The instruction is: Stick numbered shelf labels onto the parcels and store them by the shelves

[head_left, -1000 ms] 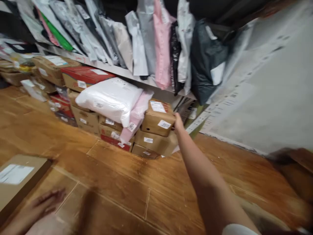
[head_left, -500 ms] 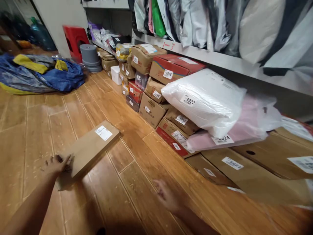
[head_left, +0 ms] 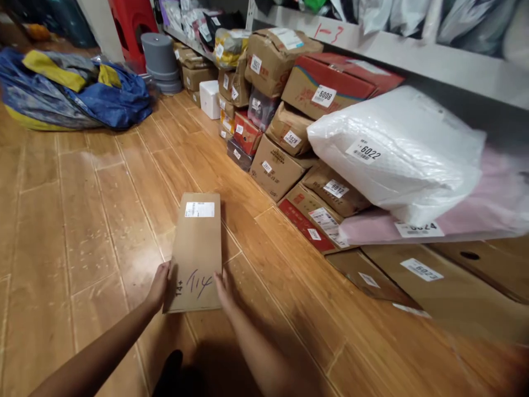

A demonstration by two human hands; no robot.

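Observation:
A long flat cardboard box [head_left: 196,242] is between my two hands, above or on the wooden floor; I cannot tell if it touches it. It has a white label at its far end and dark handwriting at its near end. My left hand [head_left: 159,284] grips the left edge, its fingers partly hidden by the box. On the right edge is my right hand [head_left: 223,289], closed against the side with its fingers partly out of sight.
Stacked parcels line the right side, among them a red and brown box [head_left: 330,82], a white plastic package [head_left: 392,149] and a pink package [head_left: 487,204]. A shelf [head_left: 384,41] runs above them. Blue and yellow sacks [head_left: 82,94], a grey bucket [head_left: 159,60] and a red stool [head_left: 134,30] stand farther back.
The box has turned to point straight ahead and moved right, nearer my body. My right hand has come over from the open floor to grip its right side. The view has shifted downward.

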